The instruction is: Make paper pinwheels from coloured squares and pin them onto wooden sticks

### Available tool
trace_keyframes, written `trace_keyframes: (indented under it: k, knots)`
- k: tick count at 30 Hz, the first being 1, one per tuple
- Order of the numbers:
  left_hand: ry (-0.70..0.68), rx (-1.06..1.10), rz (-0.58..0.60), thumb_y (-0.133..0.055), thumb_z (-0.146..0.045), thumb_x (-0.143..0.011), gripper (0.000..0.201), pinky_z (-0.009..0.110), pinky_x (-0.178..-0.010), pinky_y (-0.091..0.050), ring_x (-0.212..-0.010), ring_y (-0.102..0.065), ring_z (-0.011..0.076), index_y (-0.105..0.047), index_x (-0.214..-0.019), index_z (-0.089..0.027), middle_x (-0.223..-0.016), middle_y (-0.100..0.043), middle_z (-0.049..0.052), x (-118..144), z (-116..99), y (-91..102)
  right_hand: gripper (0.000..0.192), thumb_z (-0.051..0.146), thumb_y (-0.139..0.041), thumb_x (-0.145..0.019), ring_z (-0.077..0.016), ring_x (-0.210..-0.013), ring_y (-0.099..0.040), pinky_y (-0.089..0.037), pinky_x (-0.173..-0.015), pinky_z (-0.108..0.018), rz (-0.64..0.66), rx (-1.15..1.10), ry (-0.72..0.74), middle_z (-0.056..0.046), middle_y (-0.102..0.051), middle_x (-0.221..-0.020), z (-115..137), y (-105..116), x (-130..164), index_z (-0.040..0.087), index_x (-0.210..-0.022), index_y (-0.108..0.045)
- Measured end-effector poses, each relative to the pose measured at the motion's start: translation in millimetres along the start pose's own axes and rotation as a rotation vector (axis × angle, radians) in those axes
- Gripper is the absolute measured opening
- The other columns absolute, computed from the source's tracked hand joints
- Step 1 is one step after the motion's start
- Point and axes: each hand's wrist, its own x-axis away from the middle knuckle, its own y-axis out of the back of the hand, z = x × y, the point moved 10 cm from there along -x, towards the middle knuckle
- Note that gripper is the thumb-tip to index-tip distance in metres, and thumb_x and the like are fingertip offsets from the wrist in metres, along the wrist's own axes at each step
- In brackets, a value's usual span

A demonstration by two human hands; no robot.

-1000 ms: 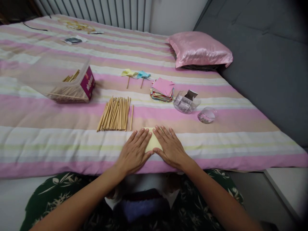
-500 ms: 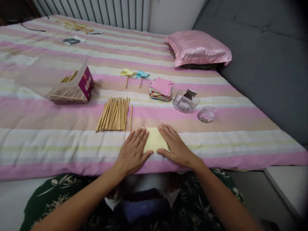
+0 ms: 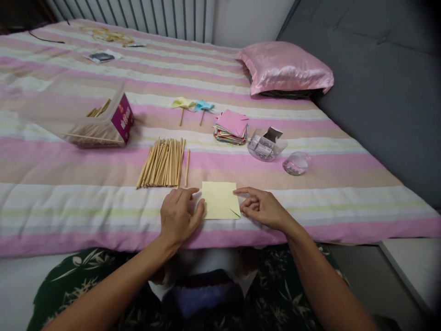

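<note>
A pale yellow square of paper lies flat on the striped bedspread in front of me, with a slit near its lower right corner. My left hand is at its left edge, thumb and index finger apart, the thumb tip at the paper. On the other side, my right hand stretches its index finger to the upper right edge, its other fingers loosely bent. Neither hand grips anything. Just beyond the paper lie a row of thin wooden sticks and one separate stick.
Farther back are a yellow pinwheel, a blue pinwheel and a stack of coloured paper squares. Two clear tubs hold small metal pieces. A plastic box of sticks stands left; a pink pillow lies behind.
Both hands, earlier pressed flat on the paper's sides, have lifted and drawn outward to its edges. More of the yellow square shows now, and it stays in place.
</note>
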Motion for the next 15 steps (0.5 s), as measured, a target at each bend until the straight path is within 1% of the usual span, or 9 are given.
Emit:
trace_keyframes:
  k: [2,6,10,12,15]
  knots:
    - [0.022,-0.024,0.026,-0.053,-0.031,-0.080,0.025,0.034,-0.072,-0.046,-0.072,-0.057,0.0207,-0.058,-0.100,-0.016,-0.071,-0.060,0.004,0.4,4.6,-4.9,0.049,0.010,-0.052,-0.068,-0.0118,-0.062,-0.062,-0.048,-0.057,-0.022,0.018,-0.074,-0.008,-0.002,-0.066,-0.073,1.6,-4.6,-0.7,0.018,-0.116,-0.057]
    - [0.100,0.050,0.078,-0.054,-0.031,-0.079,0.030,0.030,-0.068,-0.046,-0.068,-0.059,0.0183,-0.058,-0.105,-0.017,-0.073,-0.063,0.002,0.7,14.8,-12.6,0.045,0.008,-0.049,-0.067,-0.0091,-0.058,-0.057,-0.045,-0.055,-0.021,-0.024,-0.102,0.047,-0.001,-0.066,-0.073,6.7,-7.0,-4.8,0.014,-0.110,-0.062]
    - [0.269,0.236,0.135,-0.055,-0.031,-0.078,0.031,0.026,-0.059,-0.045,-0.055,-0.056,0.0138,-0.058,-0.106,-0.018,-0.066,-0.062,-0.002,-1.1,28.0,-13.5,0.035,0.009,-0.047,-0.071,-0.0085,-0.052,-0.053,-0.042,-0.050,-0.020,-0.094,-0.065,0.113,0.001,-0.063,-0.064,11.4,-7.4,-6.8,0.016,-0.099,-0.067]
    - [0.336,0.340,0.142,-0.057,-0.033,-0.077,0.032,0.025,-0.056,-0.044,-0.053,-0.056,0.0131,-0.057,-0.105,-0.018,-0.065,-0.063,-0.002,-1.9,32.7,-12.1,0.029,0.012,-0.048,-0.074,-0.0090,-0.052,-0.053,-0.041,-0.049,-0.020,-0.150,-0.081,0.148,0.002,-0.062,-0.061,14.8,-5.9,-5.8,0.017,-0.093,-0.069]
    - [0.433,0.519,0.146,-0.060,-0.037,-0.075,0.038,0.025,-0.055,-0.044,-0.056,-0.058,0.0143,-0.056,-0.107,-0.016,-0.067,-0.065,0.000,-0.6,40.2,-13.4,0.022,0.017,-0.052,-0.078,-0.0124,-0.063,-0.061,-0.047,-0.056,-0.023,-0.266,-0.141,0.217,-0.001,-0.069,-0.074,21.5,-0.5,-0.7,0.020,-0.090,-0.070]
